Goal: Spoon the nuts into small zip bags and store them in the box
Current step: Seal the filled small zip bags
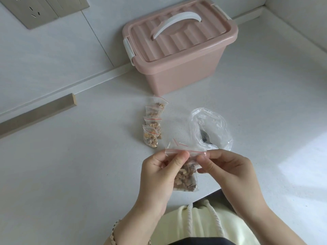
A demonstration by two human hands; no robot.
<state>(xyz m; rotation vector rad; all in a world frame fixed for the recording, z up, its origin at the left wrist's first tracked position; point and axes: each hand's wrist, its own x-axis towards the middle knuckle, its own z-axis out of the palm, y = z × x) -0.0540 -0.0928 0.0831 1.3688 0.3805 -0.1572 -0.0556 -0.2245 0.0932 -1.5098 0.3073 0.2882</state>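
In the head view, a white countertop (70, 165) was seen bounded by the wall (53, 59) just behind a pink storage box (180, 71). Its near edge ran well in front of the box, below the hands. A wide stretch of counter lay left of the box and in front of it. The box's lid (187, 38) was on. A small zip bag (191, 167), about half filled with brown chopped nuts (184, 180), was held up in front of the box. Its red-lined top was pinched by both the left hand (159, 174) and the right hand (228, 172). Four filled zip bags (153, 124) were lined up just before the box. A crumpled clear bag (212, 121) holding a spoon (205, 137) lay beside them.
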